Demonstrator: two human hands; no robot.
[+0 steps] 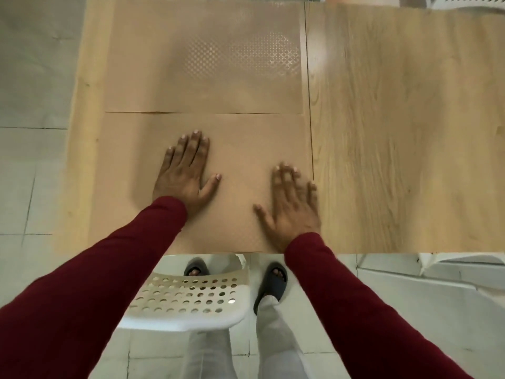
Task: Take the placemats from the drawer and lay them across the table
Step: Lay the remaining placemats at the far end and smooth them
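Note:
Two tan placemats lie flat on the light wooden table (396, 132), one behind the other. The near placemat (240, 149) reaches the table's front edge. The far placemat (202, 58) shows a fine shiny cross pattern and meets the near one along a seam. My left hand (185, 170) rests flat on the near placemat, fingers straight and together. My right hand (292, 203) lies flat near that mat's right edge with fingers spread, slightly blurred. Both sleeves are dark red. No drawer is in view.
A white perforated chair (188, 296) stands under the table's front edge between my arms, with my legs and dark slippers beside it. Another white chair (464, 1) shows at the top right. Pale floor tiles lie left of the table.

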